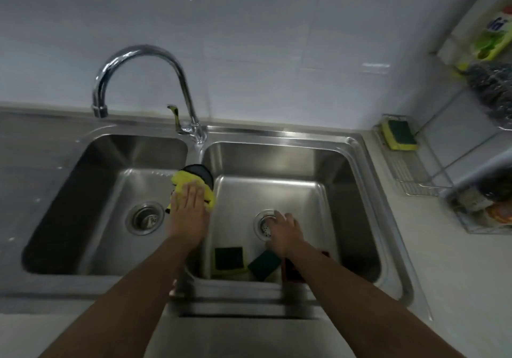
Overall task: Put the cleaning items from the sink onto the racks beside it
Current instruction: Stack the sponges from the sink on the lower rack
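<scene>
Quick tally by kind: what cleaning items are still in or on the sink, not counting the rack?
Green-and-yellow sponges in right basin: 2
Yellow cloth on the divider, under left hand: 1
Red item, partly hidden, kind unclear: 1
Total: 4

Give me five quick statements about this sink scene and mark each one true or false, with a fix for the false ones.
1. The left hand rests on a yellow cloth at the divider between the two basins. True.
2. The right hand is up at the rack. False: it is low in the right basin, beside the drain.
3. A green and yellow sponge already sits on the rack. True.
4. Water is streaming from the faucet. False: no water shows at its spout.
5. The right basin holds no sponges. False: a green sponge and a darker green one lie at its near wall.
</scene>
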Available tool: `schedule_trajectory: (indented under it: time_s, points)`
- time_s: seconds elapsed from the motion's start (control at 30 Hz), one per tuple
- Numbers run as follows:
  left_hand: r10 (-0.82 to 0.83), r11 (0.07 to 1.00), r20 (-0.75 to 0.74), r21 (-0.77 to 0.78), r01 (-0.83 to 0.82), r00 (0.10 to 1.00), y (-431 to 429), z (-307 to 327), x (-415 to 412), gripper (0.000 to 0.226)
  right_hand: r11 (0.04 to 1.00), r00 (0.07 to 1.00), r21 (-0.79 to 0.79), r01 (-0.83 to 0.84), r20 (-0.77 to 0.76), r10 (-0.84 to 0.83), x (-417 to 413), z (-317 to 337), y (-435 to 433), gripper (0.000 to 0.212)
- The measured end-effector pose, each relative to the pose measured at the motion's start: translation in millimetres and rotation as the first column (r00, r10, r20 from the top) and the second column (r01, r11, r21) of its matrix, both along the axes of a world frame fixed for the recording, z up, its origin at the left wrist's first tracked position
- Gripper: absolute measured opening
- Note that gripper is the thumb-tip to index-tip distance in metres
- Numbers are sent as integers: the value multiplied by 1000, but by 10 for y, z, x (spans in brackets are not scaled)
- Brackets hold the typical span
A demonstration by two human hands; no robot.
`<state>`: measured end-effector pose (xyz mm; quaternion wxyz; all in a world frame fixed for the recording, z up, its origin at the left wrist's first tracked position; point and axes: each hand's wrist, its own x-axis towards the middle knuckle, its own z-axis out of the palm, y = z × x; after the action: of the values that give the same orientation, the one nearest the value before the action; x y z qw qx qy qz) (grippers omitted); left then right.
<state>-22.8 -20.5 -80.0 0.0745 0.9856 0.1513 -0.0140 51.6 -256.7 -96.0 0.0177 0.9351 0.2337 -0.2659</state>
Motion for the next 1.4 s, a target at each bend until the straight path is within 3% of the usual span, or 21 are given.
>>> schedule_trajectory:
  time_s: [0.17,0.33,0.5,0.67,0.8,0.93,1.13,1.4]
  points:
    - [-3,1000,11,-19,3,1000,119,-192,-104,63,976,975,-55,-212,-84,207,-285,-350,456,76]
    - [-20,999,71,-31,22,997,138,-274,-119,62,947,949,-146,-286,-179,259,-458,-683,717,83]
    - [-38,999,78,0,38,996,158,-301,-118,63,961,955,-112,-253,-185,230,-429,-802,852,70]
    - [-41,999,40,-9,41,998,177,-294,-128,65,983,980,-43,-181,-95,176,-302,-642,878,59]
    - [-42,999,63,-25,44,997,164,-229,-137,61,994,994,65,-84,-58,88,-175,-429,739,63]
    - [-79,996,89,53,74,993,98,-121,-19,60,987,1000,160,3,-13,-1,11,-195,503,61]
    - [-167,984,109,76,159,980,-382,84,673,61,975,987,207,75,122,-102,472,299,-115,76]
    - [-298,950,151,-45,308,942,-1717,193,1879,60,941,880,278,192,377,-290,1257,1039,-1307,72]
